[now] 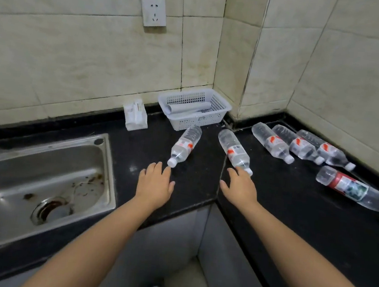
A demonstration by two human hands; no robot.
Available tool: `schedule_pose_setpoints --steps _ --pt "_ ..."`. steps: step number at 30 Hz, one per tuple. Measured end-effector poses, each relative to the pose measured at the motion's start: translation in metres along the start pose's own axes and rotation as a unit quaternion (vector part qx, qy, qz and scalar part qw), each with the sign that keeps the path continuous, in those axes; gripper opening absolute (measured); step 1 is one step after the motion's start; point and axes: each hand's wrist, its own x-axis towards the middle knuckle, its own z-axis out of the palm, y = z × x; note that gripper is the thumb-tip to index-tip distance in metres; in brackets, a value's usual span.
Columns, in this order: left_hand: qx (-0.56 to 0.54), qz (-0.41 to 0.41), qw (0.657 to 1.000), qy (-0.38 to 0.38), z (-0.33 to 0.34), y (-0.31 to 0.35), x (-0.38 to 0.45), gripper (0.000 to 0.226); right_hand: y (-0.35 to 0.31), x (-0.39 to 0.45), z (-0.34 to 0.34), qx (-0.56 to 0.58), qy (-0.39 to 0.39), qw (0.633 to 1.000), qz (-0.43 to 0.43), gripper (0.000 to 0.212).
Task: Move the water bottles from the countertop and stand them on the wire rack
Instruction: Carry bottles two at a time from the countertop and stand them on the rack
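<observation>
Several clear water bottles lie on their sides on the black countertop (198, 181). One bottle (185, 145) points its white cap at my left hand (156, 184), whose straight fingertips reach the cap. A second bottle (234, 151) lies with its cap end under the fingertips of my right hand (241, 188). Three more bottles (274, 143) (299, 144) (328, 151) lie side by side at the right, near the corner. A larger bottle with a red label (354, 190) lies at the far right. No wire rack is in view.
A steel sink (39, 179) is set in the counter at the left. A white plastic basket (194, 108) holding a rolled sheet stands against the tiled wall. A small white holder (135, 115) stands left of it. A wall socket (153, 11) is above.
</observation>
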Motion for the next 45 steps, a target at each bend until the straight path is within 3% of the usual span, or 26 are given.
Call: schedule_pose_setpoints --steps 7,12,16,19,22,27,32,33,35,37,42,43,45 --pt "-0.017 0.073 0.997 -0.031 0.013 -0.035 0.135 0.047 -0.011 0.090 0.018 0.029 0.012 0.992 0.124 0.048" --pt "-0.051 0.092 0.992 -0.067 0.032 -0.025 0.207 0.052 0.008 0.140 0.033 0.022 0.015 0.983 0.182 0.045" --pt "-0.123 0.030 0.988 -0.093 0.050 -0.007 0.246 0.061 0.025 0.191 0.036 0.003 0.006 0.976 0.217 0.064" --pt "-0.173 -0.029 0.977 -0.118 0.059 0.004 0.261 0.073 0.030 0.215 0.039 0.009 -0.050 0.968 0.247 0.078" --pt "-0.199 -0.036 0.972 -0.116 0.064 0.001 0.269 0.071 0.034 0.220 0.044 -0.015 -0.068 0.968 0.242 0.082" --pt "-0.169 0.115 0.965 -0.167 0.065 -0.029 0.269 0.069 0.056 0.200 0.030 -0.044 -0.162 0.977 0.135 0.072" --pt "-0.004 0.327 0.912 -0.247 0.052 -0.045 0.259 0.057 0.080 0.169 0.016 -0.163 -0.248 0.954 -0.042 0.060" --pt "0.019 0.371 0.897 -0.239 0.049 -0.042 0.256 0.054 0.077 0.165 0.016 -0.178 -0.243 0.948 -0.103 0.058" --pt "0.063 0.492 0.857 -0.141 0.049 -0.034 0.254 0.049 0.076 0.161 0.022 -0.211 -0.194 0.936 -0.202 0.058" --pt "0.083 0.546 0.832 -0.059 0.053 -0.029 0.256 0.052 0.073 0.160 0.029 -0.183 -0.174 0.941 -0.227 0.057" --pt "-0.052 0.470 0.874 -0.112 0.054 -0.018 0.244 0.051 0.062 0.162 0.035 -0.056 -0.114 0.978 -0.167 0.033" --pt "-0.114 0.432 0.883 -0.144 0.053 -0.016 0.242 0.045 0.059 0.164 0.032 -0.012 -0.095 0.990 -0.106 0.029" --pt "-0.218 0.298 0.919 -0.136 0.054 -0.011 0.238 0.036 0.048 0.170 0.034 0.058 -0.025 0.997 0.045 0.028"
